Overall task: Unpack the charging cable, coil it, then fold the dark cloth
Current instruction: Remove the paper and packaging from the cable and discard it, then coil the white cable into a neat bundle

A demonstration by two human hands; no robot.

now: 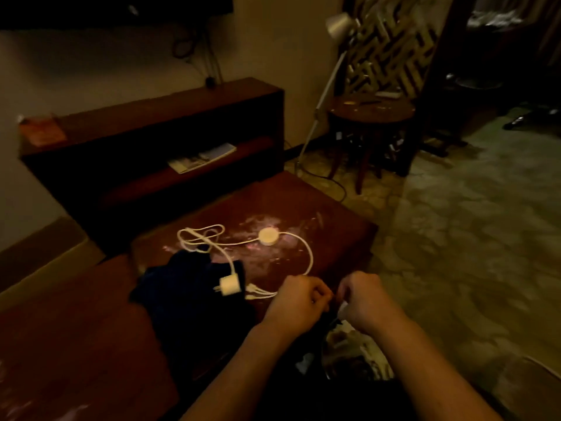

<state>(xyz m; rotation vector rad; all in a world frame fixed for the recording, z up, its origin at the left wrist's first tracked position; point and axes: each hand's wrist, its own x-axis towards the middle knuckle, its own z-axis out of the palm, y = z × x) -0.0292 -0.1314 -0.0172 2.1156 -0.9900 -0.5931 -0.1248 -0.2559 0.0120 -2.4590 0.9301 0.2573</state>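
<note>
Saw a white cable [307,253] with a round cream puck [268,236] and a cream plug [229,285]. Saw a dark blue cloth [182,299] on a red-brown table [334,205] with pale smudges. Saw a dark brown shelf [182,101], a green-grey floor [455,238] with swirls, a gold and black zigzag screen [391,50], a cream wall [91,56], an orange box [42,133].

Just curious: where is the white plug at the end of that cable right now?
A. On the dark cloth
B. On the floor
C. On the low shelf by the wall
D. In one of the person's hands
A: the white plug lies on the near edge of the dark cloth, which is spread on the table.
</note>
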